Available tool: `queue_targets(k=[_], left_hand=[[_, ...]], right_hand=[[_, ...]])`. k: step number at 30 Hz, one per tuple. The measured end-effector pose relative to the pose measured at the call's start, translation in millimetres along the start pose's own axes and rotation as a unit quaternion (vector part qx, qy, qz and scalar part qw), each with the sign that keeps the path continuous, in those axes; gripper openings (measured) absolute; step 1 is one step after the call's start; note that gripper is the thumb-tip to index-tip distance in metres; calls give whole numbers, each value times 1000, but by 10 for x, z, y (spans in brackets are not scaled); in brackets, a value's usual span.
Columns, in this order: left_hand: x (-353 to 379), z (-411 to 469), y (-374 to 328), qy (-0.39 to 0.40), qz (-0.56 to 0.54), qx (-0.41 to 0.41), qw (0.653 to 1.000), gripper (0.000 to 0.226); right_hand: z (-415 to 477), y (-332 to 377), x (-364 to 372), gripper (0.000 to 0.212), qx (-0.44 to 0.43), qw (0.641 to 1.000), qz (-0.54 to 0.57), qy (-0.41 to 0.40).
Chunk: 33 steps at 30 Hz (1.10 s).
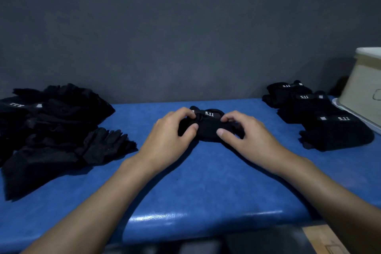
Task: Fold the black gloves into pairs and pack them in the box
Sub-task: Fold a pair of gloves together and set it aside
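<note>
Two bare hands work at one glove bundle [208,130] in the middle of the blue worktop [206,187], a smooth, faintly glossy surface with a rounded near edge. The left hand [167,136] pinches the bundle's left end between thumb and curled fingers, and the right hand [250,137] pinches its right end the same way; the hands are close together but not touching each other. The bundle is soft black knit, lumpy and roughly oval, with a band along its far side printed "5.11" in white. To the left lies a heap of loose gloves [53,128], limp, matte and tangled, with fingers splayed toward the centre; their number cannot be told. To the right are three folded pairs [338,134], compact black blocks overlapping in a row from far to near, each with a white "5.11" mark. Just beyond them, at the right edge, stands one cream box [362,88], hard-sided with a rounded rim and partly cut off by the frame; its inside is hidden. A plain dark grey wall [185,27] rises behind the worktop.
</note>
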<state>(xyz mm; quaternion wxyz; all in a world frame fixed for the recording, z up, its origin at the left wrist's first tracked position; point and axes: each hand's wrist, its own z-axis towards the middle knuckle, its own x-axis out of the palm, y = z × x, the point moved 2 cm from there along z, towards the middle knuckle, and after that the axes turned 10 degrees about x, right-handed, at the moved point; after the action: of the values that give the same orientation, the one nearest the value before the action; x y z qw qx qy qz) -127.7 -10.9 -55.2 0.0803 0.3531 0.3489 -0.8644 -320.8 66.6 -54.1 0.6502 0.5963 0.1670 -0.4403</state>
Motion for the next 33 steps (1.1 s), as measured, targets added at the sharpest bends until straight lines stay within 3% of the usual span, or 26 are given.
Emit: queue_targets(k=[7, 16, 25, 33], left_hand=[[-48, -44, -75, 57, -21, -18, 998, 16], [-2, -240, -410, 100, -14, 28, 995, 40], [337, -389, -963, 139, -64, 120, 981, 38], [969, -288, -1519, 163, -80, 176, 968, 40]], right_hand=[[-96, -4, -122, 34, 8, 999, -31, 25], [-499, -133, -465, 40, -7, 995, -88, 37], [-1092, -533, -981, 46, 18, 996, -62, 58], [-1500, -1121, -1520, 46, 91, 996, -2, 19]])
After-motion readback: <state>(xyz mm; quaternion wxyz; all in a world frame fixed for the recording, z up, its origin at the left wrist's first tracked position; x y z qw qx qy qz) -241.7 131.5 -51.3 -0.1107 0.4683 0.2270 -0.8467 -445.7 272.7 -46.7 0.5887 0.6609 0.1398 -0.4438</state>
